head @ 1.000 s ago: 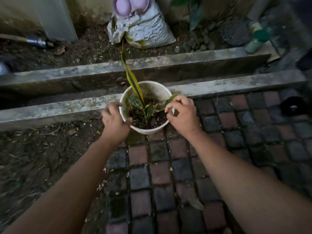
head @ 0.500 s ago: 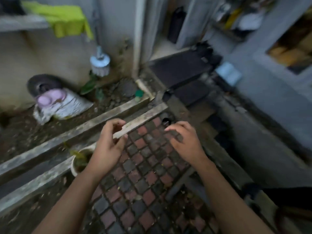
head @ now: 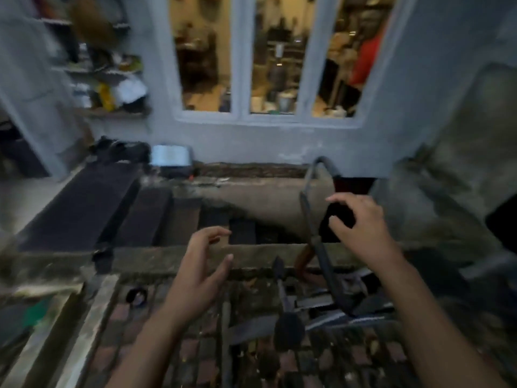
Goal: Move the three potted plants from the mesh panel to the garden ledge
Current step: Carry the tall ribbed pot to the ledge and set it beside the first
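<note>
Hands: left hand (head: pixel 195 271), right hand (head: pixel 361 222) empty, fingers spread, above brick paving (head: pixel 195 357).

Window (head: pixel 268 57) behind concrete curb (head: pixel 156 257)

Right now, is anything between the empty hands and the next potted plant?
No potted plant shows in this blurred view, so its path cannot be judged. Both the left hand and right hand are open and empty. Ahead of them lie a low concrete curb and a leaning dark metal bar.
</note>
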